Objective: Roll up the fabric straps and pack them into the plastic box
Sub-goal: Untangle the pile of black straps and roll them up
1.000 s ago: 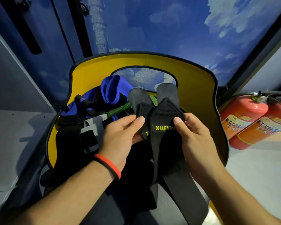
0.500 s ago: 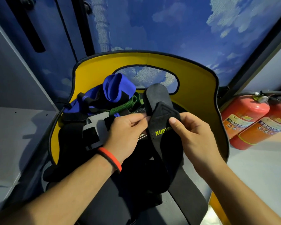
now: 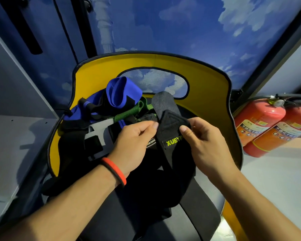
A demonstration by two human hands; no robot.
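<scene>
We held the black strap [image 3: 170,134] upright over the pile on the yellow seat [image 3: 207,87]. Its grey end [image 3: 163,103] was uppermost and its long tail hung down between the wrists. The left hand [image 3: 134,141] pinched the strap's left edge with thumb against curled fingers. The right hand [image 3: 205,141] pinched the right edge, thumb on the face just beside the green lettering. The fingers behind the fabric were hidden, so we could not confirm how deep either grip went.

Hazards we judged likely at this stage:

1. No turn of the roll was formed yet. Uneven pull from the two hands would probably skew the first fold and produce a cone that telescopes.
2. The tail hung loose among dark fabric. It could snag there, or drag the blue strap [image 3: 122,93] and green strap [image 3: 129,113], which lay just behind the left hand.
3. Both grips were edge pinches. The thick stitched section might spring open if either thumb lifted.
4. The plastic box was not in view. Searching for it with a finished roll in hand risked unwinding.
</scene>
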